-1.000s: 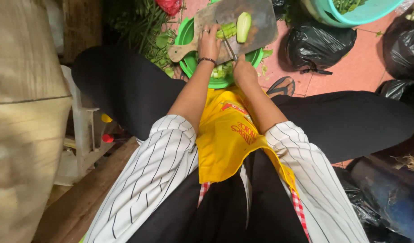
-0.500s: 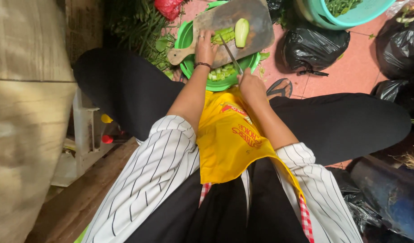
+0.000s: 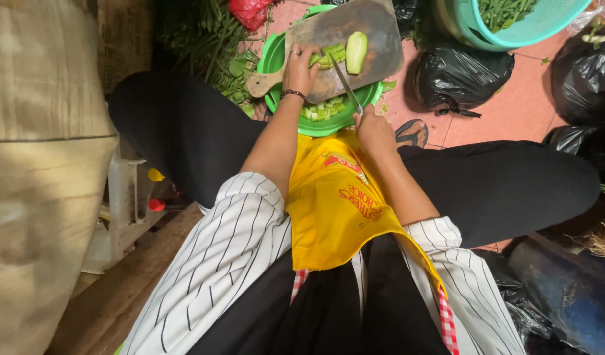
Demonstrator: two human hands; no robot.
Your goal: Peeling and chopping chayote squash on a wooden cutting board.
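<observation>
In the head view, the wooden cutting board (image 3: 355,46) is lying across a green basin (image 3: 328,121), and everything here is placed from this board. The left hand (image 3: 301,69) is pressing down on the green vegetable strips (image 3: 327,56) near the board's middle, fingers curled over them. The right hand (image 3: 371,128), just off the board's near edge, is closing around a knife (image 3: 345,82); the blade seems to be pointing away toward the strips. A halved green vegetable (image 3: 355,51) is lying beside them, its long axis running away from the person.
</observation>
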